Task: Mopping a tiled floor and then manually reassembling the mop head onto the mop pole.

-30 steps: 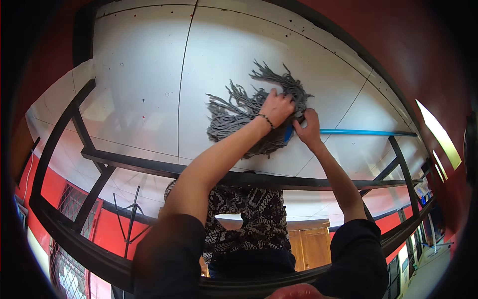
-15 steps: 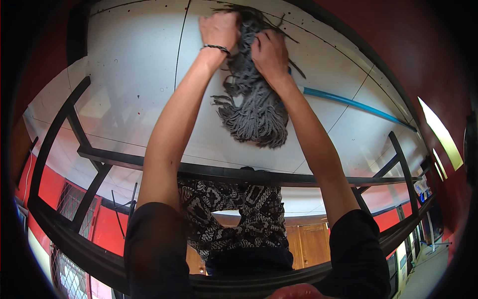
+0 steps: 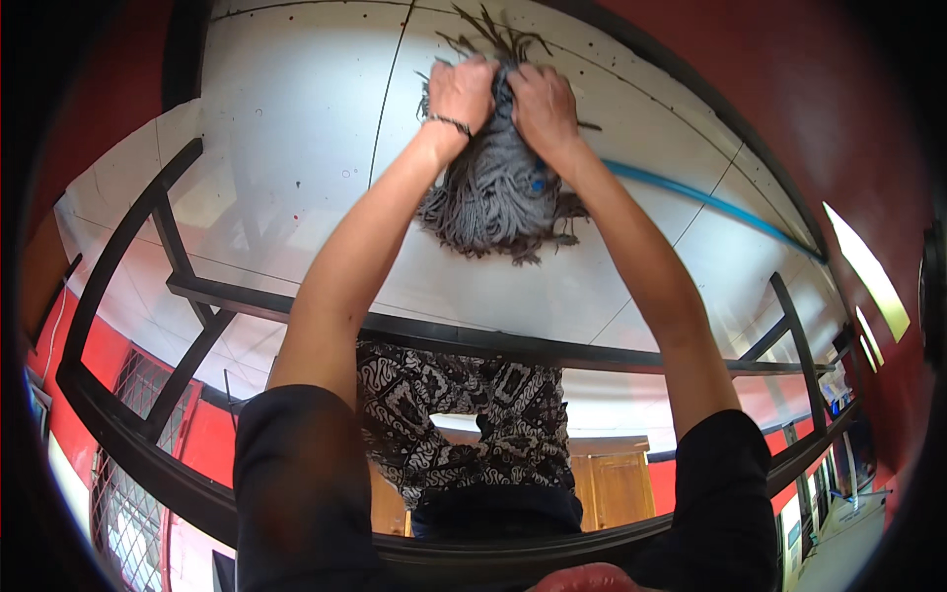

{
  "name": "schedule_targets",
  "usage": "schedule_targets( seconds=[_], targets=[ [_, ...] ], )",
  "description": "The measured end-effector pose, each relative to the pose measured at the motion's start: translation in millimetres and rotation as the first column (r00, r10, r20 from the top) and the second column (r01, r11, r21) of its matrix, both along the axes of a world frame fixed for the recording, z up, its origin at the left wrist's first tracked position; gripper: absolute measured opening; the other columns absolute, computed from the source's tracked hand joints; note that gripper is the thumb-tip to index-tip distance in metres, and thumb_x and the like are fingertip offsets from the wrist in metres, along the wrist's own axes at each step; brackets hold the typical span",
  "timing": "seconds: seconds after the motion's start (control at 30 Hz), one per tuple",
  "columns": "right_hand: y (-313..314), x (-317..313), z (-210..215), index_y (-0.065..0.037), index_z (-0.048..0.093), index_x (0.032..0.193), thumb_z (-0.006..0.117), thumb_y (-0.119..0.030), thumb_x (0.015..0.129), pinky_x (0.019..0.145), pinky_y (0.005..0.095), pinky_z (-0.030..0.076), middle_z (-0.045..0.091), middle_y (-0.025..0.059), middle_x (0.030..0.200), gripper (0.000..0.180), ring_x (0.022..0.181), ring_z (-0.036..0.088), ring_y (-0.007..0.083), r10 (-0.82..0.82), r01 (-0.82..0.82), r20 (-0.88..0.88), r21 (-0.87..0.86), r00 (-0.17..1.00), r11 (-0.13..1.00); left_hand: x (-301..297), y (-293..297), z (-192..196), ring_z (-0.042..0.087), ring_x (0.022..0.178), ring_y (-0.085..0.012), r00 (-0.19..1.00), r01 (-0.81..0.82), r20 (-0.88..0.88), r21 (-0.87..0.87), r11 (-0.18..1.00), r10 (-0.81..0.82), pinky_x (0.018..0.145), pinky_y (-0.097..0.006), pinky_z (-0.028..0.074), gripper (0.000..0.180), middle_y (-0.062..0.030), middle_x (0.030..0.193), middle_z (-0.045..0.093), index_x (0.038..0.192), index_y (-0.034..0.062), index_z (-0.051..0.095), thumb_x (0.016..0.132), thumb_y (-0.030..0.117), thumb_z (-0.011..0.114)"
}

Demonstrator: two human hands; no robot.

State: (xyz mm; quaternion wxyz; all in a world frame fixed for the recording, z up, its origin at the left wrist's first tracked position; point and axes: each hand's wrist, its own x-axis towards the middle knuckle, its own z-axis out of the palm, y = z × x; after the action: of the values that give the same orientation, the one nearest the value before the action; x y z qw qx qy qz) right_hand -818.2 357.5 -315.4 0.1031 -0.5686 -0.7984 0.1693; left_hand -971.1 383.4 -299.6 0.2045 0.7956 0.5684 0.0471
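Note:
A grey string mop head point(image 3: 498, 192) lies on the white tiled floor in front of me, its strands bunched together. My left hand point(image 3: 462, 96) is closed around strands at its far left side. Close beside it, my right hand point(image 3: 543, 104) grips strands on the right, knuckles up. Darker strand ends fan out beyond both hands. A small blue part point(image 3: 538, 185) shows among the strands below my right hand. The blue mop handle point(image 3: 710, 200) runs along the floor to the right; where it meets the head is hidden by my right arm and the strands.
A black metal frame with a crossbar point(image 3: 473, 340) stands between me and the mop. Dark red wall point(image 3: 779, 79) borders the floor at the far right. Wooden cabinet doors point(image 3: 614, 483) and a metal grille point(image 3: 128, 493) appear near the lower edge.
Both hands have drawn the strands together, and my hands now sit closer to each other. The mop head looks more bunched, and its lower ends have moved slightly away from me. The view has shifted a little.

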Motion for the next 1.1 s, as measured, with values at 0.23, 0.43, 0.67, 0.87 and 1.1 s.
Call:
schedule_targets(
  seconds=[0.23, 0.43, 0.67, 0.87, 1.1],
  targets=[
    [16, -7, -9, -0.004, 0.067, 0.092, 0.061, -0.005, 0.077, 0.08, 0.0476, 0.055, 0.062, 0.0124, 0.104, 0.016, 0.104, 0.059, 0.0357, -0.194, 0.21, -0.119, 0.135, 0.974, 0.968, 10, 24, -17, 0.07, 0.083, -0.0307, 0.994, -0.08, -0.065, 0.048, 0.996, 0.083, 0.08, -0.047, 0.048, 0.026, -0.0106, 0.092, 0.071, 0.098, 0.0124, 0.07, 0.072, 0.01, 0.068],
    [94, -23, -11, 0.0, 0.067, 0.103, 0.058, -0.007, 0.081, 0.084, 0.0472, 0.054, 0.064, 0.0203, 0.111, 0.025, 0.103, 0.061, 0.038, -0.121, 0.109, 0.133, 0.097, 0.984, 0.989, -3, 96, -36, 0.069, 0.084, -0.039, 0.971, -0.232, -0.03, 0.158, 0.96, 0.239, 0.073, -0.047, 0.056, 0.02, -0.0231, 0.086, 0.07, 0.088, 0.0024, 0.071, 0.081, 0.018, 0.061],
    [-10, -28, 0, -0.001, 0.067, 0.085, 0.06, -0.004, 0.078, 0.082, 0.0431, 0.056, 0.064, 0.0135, 0.097, 0.01, 0.096, 0.064, 0.0318, 0.189, -0.192, -0.075, -0.038, 0.979, 0.981, -31, -16, 0, 0.069, 0.086, -0.0295, 0.994, -0.014, -0.107, -0.156, 0.988, -0.003, 0.078, -0.046, 0.047, 0.027, -0.0094, 0.091, 0.071, 0.099, 0.0143, 0.07, 0.075, 0.007, 0.064],
    [43, -32, -1, -0.003, 0.061, 0.094, 0.059, -0.003, 0.081, 0.078, 0.0449, 0.056, 0.064, 0.0155, 0.098, 0.013, 0.096, 0.065, 0.0336, -0.168, 0.163, -0.002, -0.226, 0.986, 0.96, -20, 55, -19, 0.067, 0.079, -0.0378, 0.988, -0.089, -0.116, 0.129, 0.988, 0.105, 0.069, -0.048, 0.054, 0.026, -0.0167, 0.087, 0.07, 0.101, 0.0105, 0.07, 0.076, 0.011, 0.062],
    [58, -23, -9, -0.002, 0.062, 0.099, 0.054, -0.004, 0.083, 0.078, 0.0502, 0.053, 0.065, 0.0192, 0.097, 0.018, 0.091, 0.064, 0.0397, -0.084, 0.089, -0.242, 0.01, 0.967, 0.996, -9, 57, -5, 0.068, 0.079, -0.0396, 0.989, -0.137, 0.056, 0.033, 0.99, 0.135, 0.072, -0.049, 0.055, 0.019, -0.0206, 0.084, 0.07, 0.093, 0.0065, 0.071, 0.08, 0.014, 0.061]
  ],
)
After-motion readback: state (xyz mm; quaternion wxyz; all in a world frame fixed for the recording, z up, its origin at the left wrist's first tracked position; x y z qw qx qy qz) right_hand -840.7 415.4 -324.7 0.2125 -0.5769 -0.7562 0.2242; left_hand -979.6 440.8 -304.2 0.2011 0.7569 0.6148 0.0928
